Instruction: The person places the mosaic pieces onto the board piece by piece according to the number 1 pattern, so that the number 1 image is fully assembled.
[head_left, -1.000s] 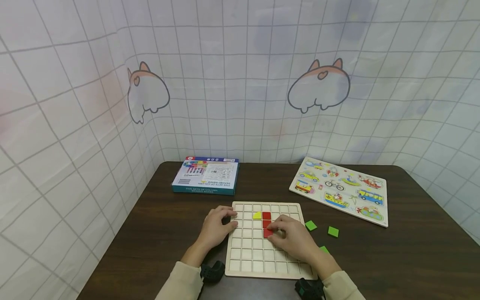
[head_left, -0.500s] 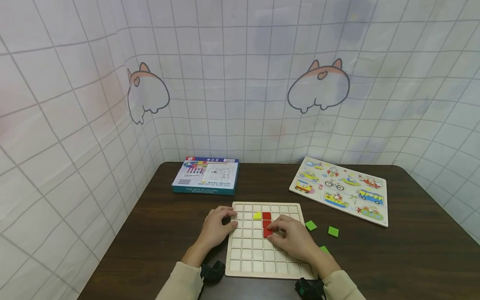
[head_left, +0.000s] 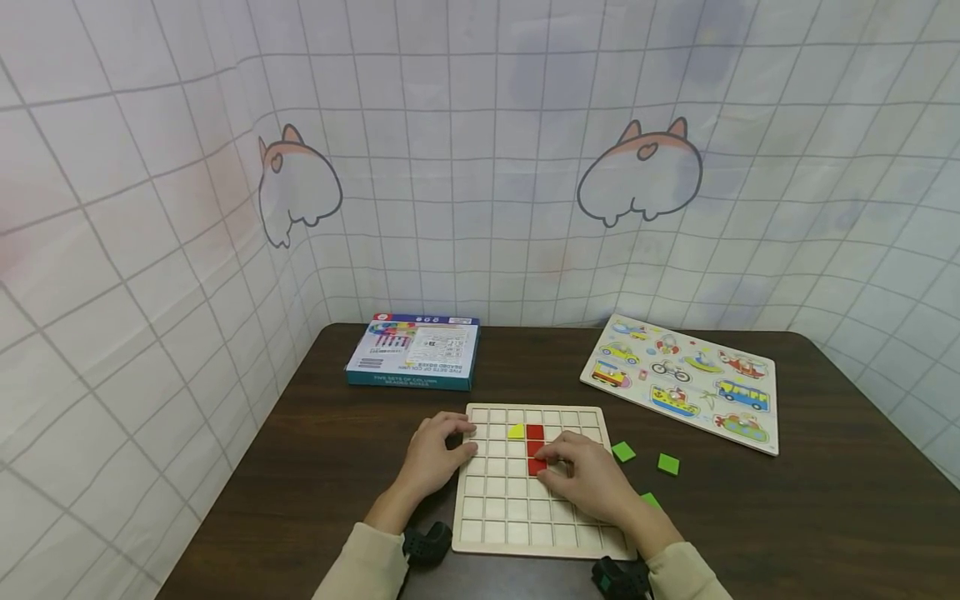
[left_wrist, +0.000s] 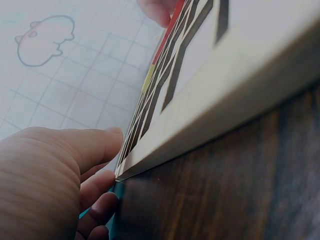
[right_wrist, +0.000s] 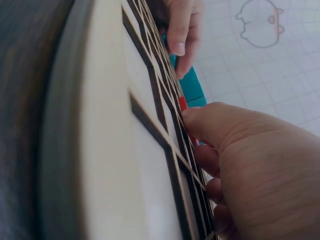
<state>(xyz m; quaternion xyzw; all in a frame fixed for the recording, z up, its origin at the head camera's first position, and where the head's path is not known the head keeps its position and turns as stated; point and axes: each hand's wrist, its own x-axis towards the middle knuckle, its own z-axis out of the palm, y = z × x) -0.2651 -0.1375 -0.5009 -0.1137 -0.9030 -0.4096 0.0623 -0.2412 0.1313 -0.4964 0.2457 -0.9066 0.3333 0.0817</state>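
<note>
Low over gridded board [head_left: 517, 534], right hand [head_left: 588, 477] pinching red tile [head_left: 533, 467], left hand [head_left: 432, 454] at board's edge, fingers apart.

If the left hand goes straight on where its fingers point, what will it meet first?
Probably the left rim of the grid board, directly ahead; whether the left hand touches it is hard to tell.

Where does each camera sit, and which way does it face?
Head: on the head, facing forward and down at the board; left hand, right hand, sleeves show.
Left wrist: on that wrist, looking low across the board; both hands show.
Right wrist: on that wrist, looking across from the opposite side; both hands show.
Wrist views share red tiles.
</note>
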